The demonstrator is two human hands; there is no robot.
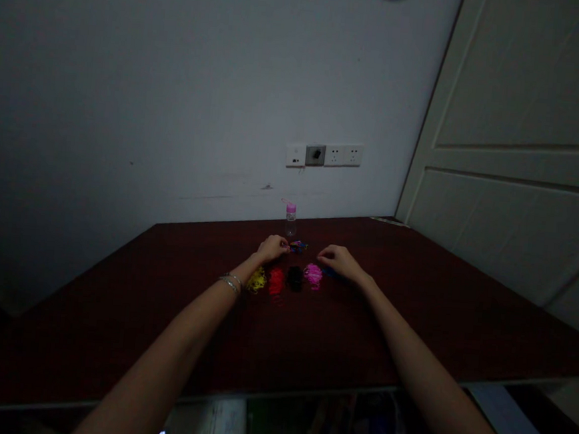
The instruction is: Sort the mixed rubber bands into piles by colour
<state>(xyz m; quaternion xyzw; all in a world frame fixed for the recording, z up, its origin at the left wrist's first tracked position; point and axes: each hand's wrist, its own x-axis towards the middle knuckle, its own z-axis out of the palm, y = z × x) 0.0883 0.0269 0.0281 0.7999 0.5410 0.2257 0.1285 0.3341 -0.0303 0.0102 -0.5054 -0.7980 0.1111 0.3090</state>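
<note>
My left hand [273, 248] is at the left edge of a small mixed-colour pile [298, 246] of what look like little rubber bands, its fingers pinched together. What they grip is too small to name. To the right of that pile, my right hand [341, 261] hovers with thumb and fingertips closed; anything between them is too tiny to see. Nearer me lie separate piles in a row: yellow [257, 280], red [276, 281], black [295, 277] and pink [314, 274]. A blue pile [330, 272] is partly hidden by my right hand.
A clear bottle with a pink cap [290, 220] stands behind the mixed pile, near the wall. All of this rests on a dark red tabletop [310, 339]. Wall sockets [343, 156] sit above it, and a pale panelled door [519, 161] is at the right.
</note>
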